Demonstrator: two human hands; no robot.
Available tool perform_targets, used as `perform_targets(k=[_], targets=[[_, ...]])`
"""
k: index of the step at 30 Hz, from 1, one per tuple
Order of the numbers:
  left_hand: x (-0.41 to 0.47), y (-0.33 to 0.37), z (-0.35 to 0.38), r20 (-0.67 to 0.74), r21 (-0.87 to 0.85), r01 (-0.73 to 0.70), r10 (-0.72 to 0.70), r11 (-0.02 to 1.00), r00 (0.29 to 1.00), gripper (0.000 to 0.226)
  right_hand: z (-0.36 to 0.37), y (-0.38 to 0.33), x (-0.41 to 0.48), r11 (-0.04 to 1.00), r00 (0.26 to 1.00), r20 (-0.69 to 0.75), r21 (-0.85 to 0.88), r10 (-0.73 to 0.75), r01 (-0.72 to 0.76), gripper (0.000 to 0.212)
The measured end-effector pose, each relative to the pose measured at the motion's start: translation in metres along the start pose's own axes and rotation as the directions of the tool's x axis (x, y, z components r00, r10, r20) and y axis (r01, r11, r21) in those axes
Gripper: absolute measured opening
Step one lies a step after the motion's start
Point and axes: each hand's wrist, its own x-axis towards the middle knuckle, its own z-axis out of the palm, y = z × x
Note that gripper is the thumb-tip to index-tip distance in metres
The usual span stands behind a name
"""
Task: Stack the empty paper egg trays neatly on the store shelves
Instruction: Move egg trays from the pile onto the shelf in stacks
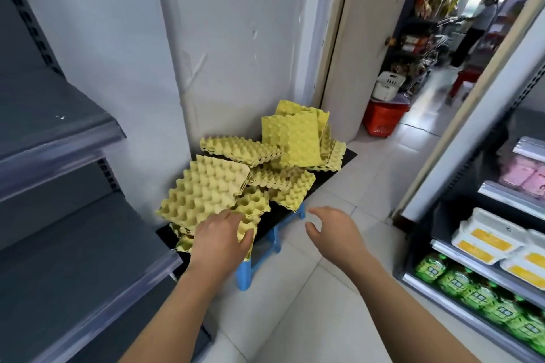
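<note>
The left hand (219,237) grips the near corner of the nearest egg tray (253,205). The right hand (333,230) hovers just right of it, fingers loose and holding nothing. The tray pile (290,138) runs away ahead-right, and the grey shelves (59,127) stand left of the left hand, the nearer one.

Bare left hand (219,234), bare right hand (333,230), both forearms (392,283) uncovered to the frame's lower edge

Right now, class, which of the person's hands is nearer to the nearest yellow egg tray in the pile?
Left. The left hand grips the nearest egg tray at its near corner; the right hand hovers open to the tray's right, apart from it, above the floor tiles.
</note>
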Motion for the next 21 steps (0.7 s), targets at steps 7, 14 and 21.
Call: perform_targets(k=[7,14,21], targets=[[0.115,0.0,0.048,0.048,0.008,0.068,-0.068,0.998,0.997,0.038,0.01,0.032,0.123,0.999,0.999,0.034,0.03,0.011,-0.012,0.032],[0.233,-0.017,0.085,0.097,0.011,0.149,-0.149,0.989,0.984,0.041,0.016,0.056,0.242,0.995,0.996,0.088,0.094,0.035,-0.043,0.037],[0.306,-0.024,0.131,0.184,0.037,0.292,-0.294,0.956,0.938,0.04,0.042,0.085,0.35,0.992,0.984,0.177,0.125,-0.032,0.01,0.041]])
